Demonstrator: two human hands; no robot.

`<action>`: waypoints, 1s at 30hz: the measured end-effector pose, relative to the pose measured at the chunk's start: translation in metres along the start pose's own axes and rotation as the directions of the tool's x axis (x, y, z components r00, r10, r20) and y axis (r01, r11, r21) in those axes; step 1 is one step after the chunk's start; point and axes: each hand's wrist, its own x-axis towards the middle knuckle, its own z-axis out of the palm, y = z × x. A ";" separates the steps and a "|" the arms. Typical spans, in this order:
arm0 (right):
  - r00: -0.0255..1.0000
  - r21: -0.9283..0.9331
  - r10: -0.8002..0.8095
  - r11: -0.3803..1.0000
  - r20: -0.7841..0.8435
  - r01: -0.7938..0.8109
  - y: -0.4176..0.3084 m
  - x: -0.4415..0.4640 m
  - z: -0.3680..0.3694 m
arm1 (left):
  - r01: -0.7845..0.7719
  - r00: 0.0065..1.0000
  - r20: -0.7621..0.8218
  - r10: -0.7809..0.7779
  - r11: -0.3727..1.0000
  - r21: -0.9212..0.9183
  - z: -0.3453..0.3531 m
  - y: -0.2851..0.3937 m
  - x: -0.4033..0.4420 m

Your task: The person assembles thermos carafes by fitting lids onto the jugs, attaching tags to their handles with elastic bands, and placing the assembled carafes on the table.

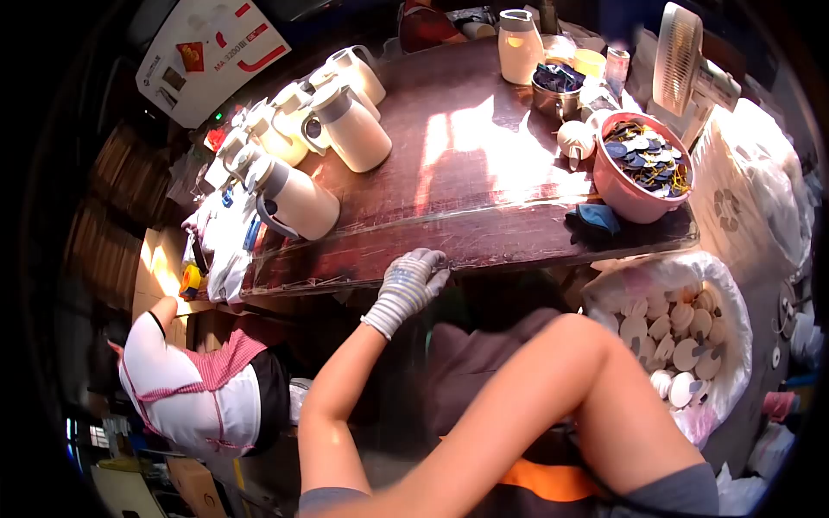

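My left hand [409, 287], in a striped whitish knit glove, is at the front edge of the dark wooden table [406, 226]. Its fingers reach over the rim with the thumb apart from them, and nothing shows between them. My right arm bends at the elbow, its forearm running down and left; the right hand lies outside the picture. Closest to the left glove on the tabletop is a cream vacuum jug [302, 203] with a grey collar and handle. Another such jug [352, 129] stands behind it, among several more at the table's left side.
A pink bucket [617, 186] of dark discs and yellow strings stands at the table's right corner, near a blue cloth [598, 217]. Below is a plastic-lined bin [734, 345] of white round pieces. A fan [678, 56] is behind; a co-worker [207, 388] is at left.
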 end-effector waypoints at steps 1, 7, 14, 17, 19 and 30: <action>0.994 -0.177 0.056 0.982 -0.089 -0.071 -0.002 -0.017 -0.023 | 0.033 0.999 0.024 -0.034 0.998 0.051 -0.004 -0.004 0.005; 0.243 -0.056 0.476 0.373 -0.846 -0.926 -0.018 -0.216 -0.152 | 0.331 0.940 -0.118 -0.319 0.938 0.105 0.027 -0.071 0.015; 0.234 -0.251 0.142 -0.120 -0.962 -0.960 -0.039 -0.289 -0.237 | 0.561 0.634 -0.587 -0.503 0.822 -0.100 0.069 -0.069 0.021; 0.397 -0.371 -0.007 -0.342 -0.918 -0.864 -0.019 -0.306 -0.266 | 0.623 0.599 -0.523 -0.606 0.763 -0.171 0.064 -0.082 0.030; 0.442 -0.361 -0.002 -0.573 -0.897 -0.735 -0.003 -0.318 -0.270 | 0.660 0.606 -0.442 -0.661 0.728 -0.186 0.055 -0.081 0.032; 0.488 -0.440 0.059 -0.537 -0.871 -0.720 0.002 -0.318 -0.270 | 0.601 0.626 -0.543 -0.560 0.790 -0.121 0.064 -0.088 0.031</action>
